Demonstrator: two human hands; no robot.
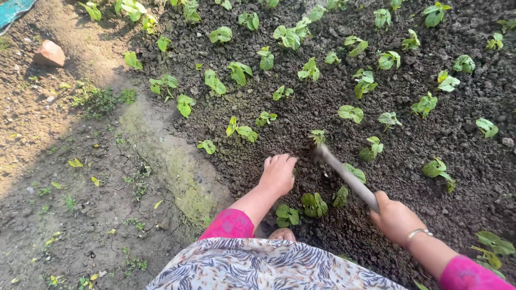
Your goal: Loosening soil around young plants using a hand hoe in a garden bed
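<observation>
Left hand (278,174): palm down on the dark soil (333,115), fingers together and curled slightly, tips pressed into the earth; nothing visibly held, though what lies under the palm cannot be told. Pink sleeve (228,224) at the forearm.

Right hand (395,217): closed in a fist round the lower end of a tool (346,177); metal bangle (418,233) at the wrist, pink cuff below it.

Tool: grey shaft, slanting up and left from the right fist, its far tip at or in the soil just right of the left fingertips. Blade shape not discernible.

Seedlings, near: three small green plants (314,205) between the two hands, just below the left palm and left of the shaft; one more (355,173) touching or behind the shaft, which of the two unclear; one (318,136) just above the tool tip.

Seedlings, far: many broad-leaved young plants (239,71) spread in loose rows over the upper bed.

Path (80,177): paler packed earth to the left, with scattered weeds and yellow leaf scraps; mossy strip (177,166) along the bed edge.

Stone (49,53): reddish, upper left, on the path.

Blue sheet (13,9): corner only, top left.

Garment (269,266): striped patterned cloth, bottom centre; a toe (282,234) showing just above it.
</observation>
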